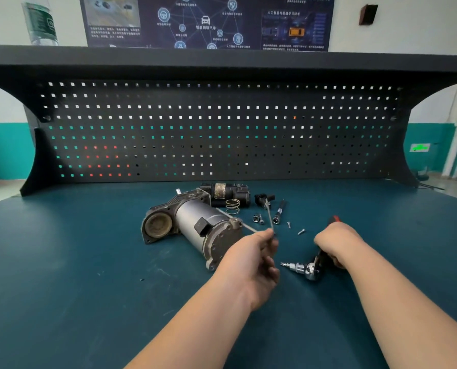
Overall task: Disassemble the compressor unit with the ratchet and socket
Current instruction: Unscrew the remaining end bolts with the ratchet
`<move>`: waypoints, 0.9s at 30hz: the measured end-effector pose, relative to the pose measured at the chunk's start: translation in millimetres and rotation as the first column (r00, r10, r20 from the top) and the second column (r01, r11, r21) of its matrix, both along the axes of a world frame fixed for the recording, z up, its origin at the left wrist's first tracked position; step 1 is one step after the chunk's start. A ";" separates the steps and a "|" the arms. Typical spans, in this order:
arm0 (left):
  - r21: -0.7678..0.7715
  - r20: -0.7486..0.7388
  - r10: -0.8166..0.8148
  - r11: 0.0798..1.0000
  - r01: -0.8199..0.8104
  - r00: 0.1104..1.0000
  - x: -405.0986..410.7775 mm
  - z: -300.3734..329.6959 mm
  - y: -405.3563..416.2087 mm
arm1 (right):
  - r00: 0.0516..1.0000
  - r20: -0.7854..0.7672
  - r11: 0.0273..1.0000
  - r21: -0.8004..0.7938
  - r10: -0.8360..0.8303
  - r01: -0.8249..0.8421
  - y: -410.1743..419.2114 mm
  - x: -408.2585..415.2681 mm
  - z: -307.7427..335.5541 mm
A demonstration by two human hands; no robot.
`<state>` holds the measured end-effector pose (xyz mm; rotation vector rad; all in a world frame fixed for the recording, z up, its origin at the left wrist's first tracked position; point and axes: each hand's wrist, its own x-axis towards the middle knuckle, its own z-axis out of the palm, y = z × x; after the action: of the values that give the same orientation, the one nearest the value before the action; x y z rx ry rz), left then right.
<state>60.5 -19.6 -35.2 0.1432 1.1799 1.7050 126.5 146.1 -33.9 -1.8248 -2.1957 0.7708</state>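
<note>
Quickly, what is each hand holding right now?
Left hand: pinches a long thin bolt.
Right hand: grips the ratchet handle.

The dark teal tabletop (pixel 70 262) carries a grey cylindrical metal compressor unit (pixel 192 226), a wire coil spring (pixel 232 206), a black motor block (pixel 226 194), a slim black extension bar (pixel 279 211) and two small loose silver screws (pixel 295 228).

Both forearms were bare, with no sleeve showing up to the near edge of the view. The left hand (pixel 251 262) and the right hand (pixel 336 243) wore no gloves. No watch, ring or band showed on either wrist.
</note>
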 end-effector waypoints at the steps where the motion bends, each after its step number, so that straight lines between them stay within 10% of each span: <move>1: -0.014 -0.030 -0.020 1.000 0.020 0.999 6.8 -0.9 -0.2 | 0.998 0.056 1.000 0.025 0.014 -0.015 -0.5 0.3 0.5; 7: -0.020 -0.128 -0.137 0.991 0.135 0.982 39.0 -4.8 -6.1 | 0.999 -0.024 0.960 0.279 0.041 -0.033 -4.0 0.5 5.8; 11: -0.049 -0.264 -0.257 0.966 0.253 0.930 52.8 -6.9 -11.1 | 0.839 -0.339 0.810 -0.271 0.426 -0.520 -37.3 -5.1 24.0; 15: -0.096 -0.391 -0.388 0.919 0.382 0.835 60.3 -5.9 -14.5 | 0.661 -0.479 0.545 -0.376 0.578 -0.749 -47.2 13.9 37.4; 23: -0.096 -0.638 -0.375 0.905 0.414 0.672 31.3 1.1 -11.0 | 0.573 -0.640 0.547 -0.272 0.512 -0.792 -51.0 30.1 38.5; 27: -0.087 -0.732 -0.283 0.941 0.327 0.619 4.7 6.1 -10.1 | 0.612 -0.719 0.773 -0.167 0.329 -0.612 -37.7 4.2 33.0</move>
<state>65.2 -29.7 -29.1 1.1108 1.5705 1.3793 130.8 108.4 -0.9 -0.7687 -2.0966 1.7757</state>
